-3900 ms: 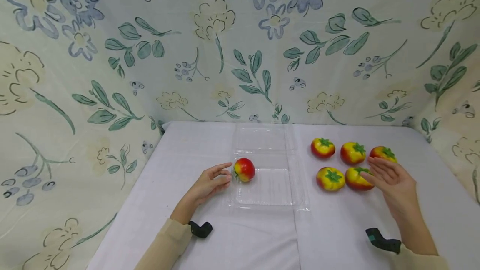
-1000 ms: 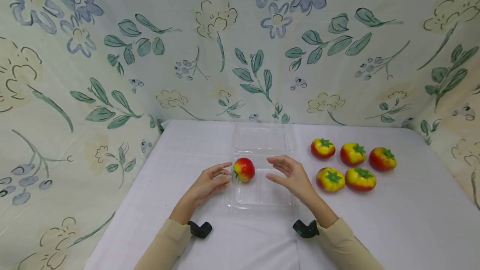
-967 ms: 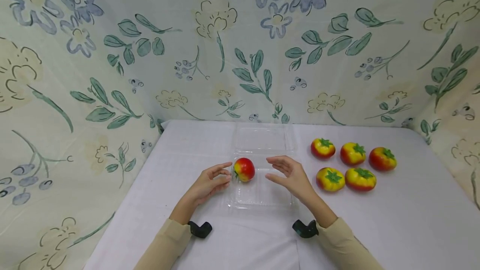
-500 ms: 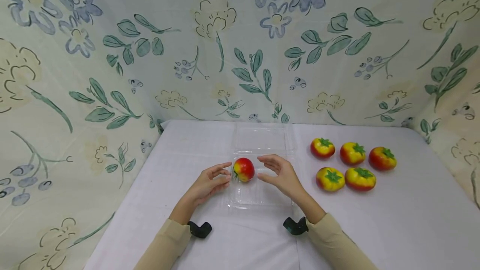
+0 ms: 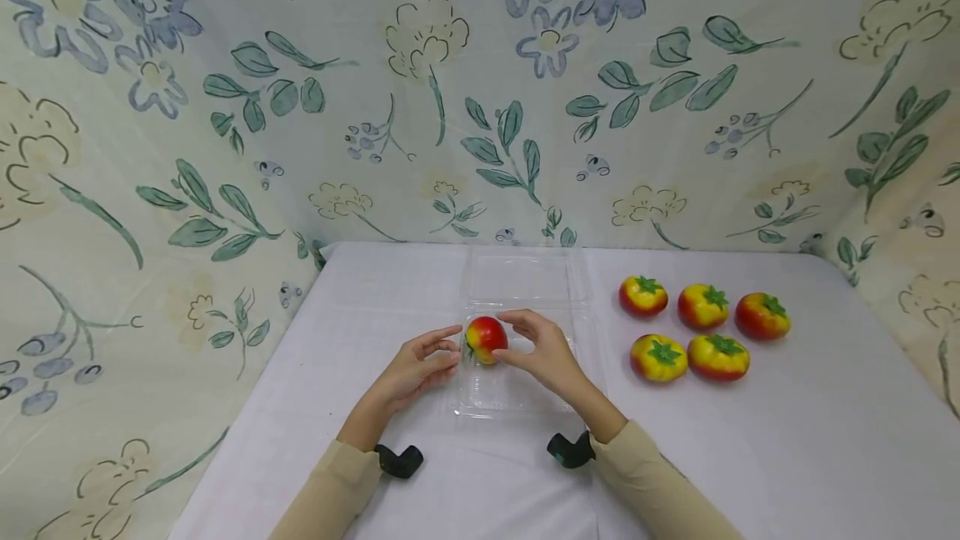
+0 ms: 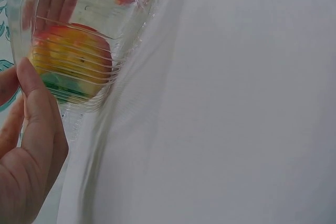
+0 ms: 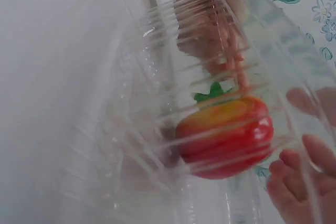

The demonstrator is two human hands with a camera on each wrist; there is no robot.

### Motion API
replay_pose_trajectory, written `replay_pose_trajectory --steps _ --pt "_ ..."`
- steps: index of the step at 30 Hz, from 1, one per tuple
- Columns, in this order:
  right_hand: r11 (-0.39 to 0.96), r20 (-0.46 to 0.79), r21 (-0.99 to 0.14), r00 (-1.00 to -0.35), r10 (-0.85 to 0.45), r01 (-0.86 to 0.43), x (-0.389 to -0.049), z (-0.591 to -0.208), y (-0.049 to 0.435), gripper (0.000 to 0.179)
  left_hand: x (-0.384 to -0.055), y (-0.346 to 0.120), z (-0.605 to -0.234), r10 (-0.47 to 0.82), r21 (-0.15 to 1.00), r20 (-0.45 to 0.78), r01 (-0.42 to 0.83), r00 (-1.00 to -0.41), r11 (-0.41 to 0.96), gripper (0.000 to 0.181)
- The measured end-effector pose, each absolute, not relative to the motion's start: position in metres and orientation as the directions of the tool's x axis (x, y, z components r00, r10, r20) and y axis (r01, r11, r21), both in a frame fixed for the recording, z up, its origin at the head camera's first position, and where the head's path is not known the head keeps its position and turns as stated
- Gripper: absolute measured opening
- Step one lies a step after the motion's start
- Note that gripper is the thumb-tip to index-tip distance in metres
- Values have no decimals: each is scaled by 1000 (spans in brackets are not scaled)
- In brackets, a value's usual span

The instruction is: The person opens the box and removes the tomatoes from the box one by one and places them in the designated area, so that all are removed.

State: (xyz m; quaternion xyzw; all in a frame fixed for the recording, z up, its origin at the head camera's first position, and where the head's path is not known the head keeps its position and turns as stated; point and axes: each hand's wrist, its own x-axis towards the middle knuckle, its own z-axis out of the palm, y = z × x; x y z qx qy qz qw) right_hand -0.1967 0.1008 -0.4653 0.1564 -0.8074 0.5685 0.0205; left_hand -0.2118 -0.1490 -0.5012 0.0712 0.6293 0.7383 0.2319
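Observation:
A glossy red and yellow toy persimmon lies on its side in the left part of a clear plastic clamshell box, its green calyx turned left. My left hand is at the box's left side; in the left wrist view its fingertips are right at the rim. My right hand reaches over the box from the right. Its thumb and fingers are spread at the persimmon's right side, the thumb overlapping it in the head view. In the right wrist view the persimmon shows through the ribbed wall.
Several more toy persimmons stand in two rows right of the box, calyxes up. The box's lid lies open toward the back. A white cloth covers the table, and a flowered curtain hangs behind it.
My right hand has come from the persimmons on the right to over the box, then moved left up to the one inside. My left hand has stayed at the box's left side.

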Motion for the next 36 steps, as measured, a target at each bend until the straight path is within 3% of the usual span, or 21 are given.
replay_pose_trajectory --steps 25,36 --pt "373 183 -900 -972 -149 -226 -204 -470 73 54 -211 -148 -502 440 965 -168 -239 -882 -111 55" --pt "400 234 -873 -959 -158 -279 -203 -475 71 56 -210 -147 -501 444 966 -162 -234 -881 -112 55"
